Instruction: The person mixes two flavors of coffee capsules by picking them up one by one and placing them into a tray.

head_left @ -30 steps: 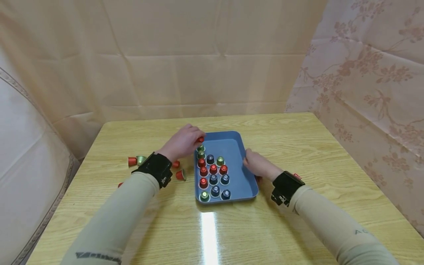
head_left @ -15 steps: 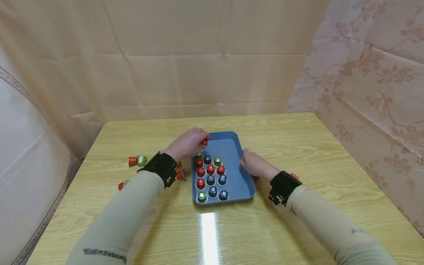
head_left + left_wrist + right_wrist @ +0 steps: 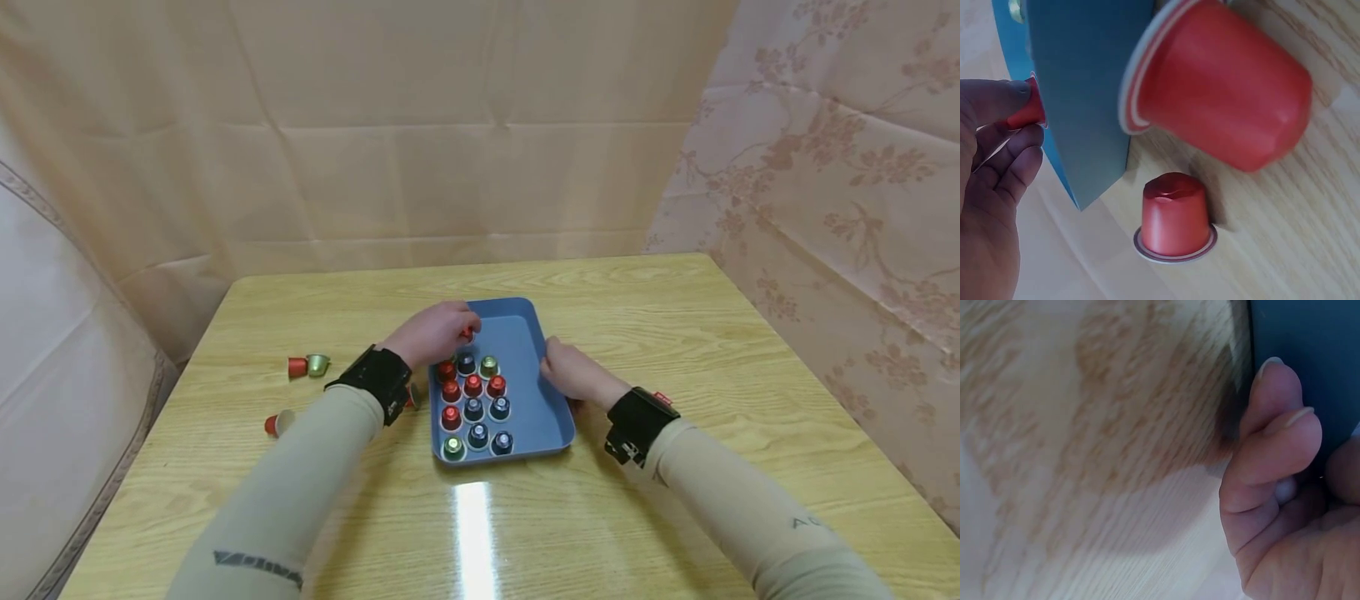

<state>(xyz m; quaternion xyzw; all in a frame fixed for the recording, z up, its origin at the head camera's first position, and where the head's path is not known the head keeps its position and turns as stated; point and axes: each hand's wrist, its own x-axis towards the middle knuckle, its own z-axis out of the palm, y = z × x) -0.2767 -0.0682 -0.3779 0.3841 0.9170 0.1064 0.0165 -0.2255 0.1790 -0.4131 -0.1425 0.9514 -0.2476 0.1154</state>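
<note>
A blue rectangular tray (image 3: 528, 408) lies on the table with several red, green and dark blue coffee capsules standing rim-down along its left side. At its far left part, my left hand (image 3: 435, 333) pinches a red coffee capsule (image 3: 1030, 111) between thumb and fingers, low behind the tray's wall in the left wrist view. My right hand (image 3: 573, 371) grips the tray's right side, its curled fingers (image 3: 1272, 450) against the outer wall in the right wrist view. The left hand and wrist cover some of the capsules behind them.
Left of the tray, a red capsule (image 3: 297, 367) and a green capsule (image 3: 318, 365) lie together, with another red one (image 3: 272, 425) nearer. Two red capsules sit close outside the tray's left wall, one large (image 3: 1229, 87) and one upright (image 3: 1175, 215) in the left wrist view.
My left hand has moved right and a little nearer with the red capsule, from the tray's left rim to over its inside. The tray and my right hand have shifted slightly left.
</note>
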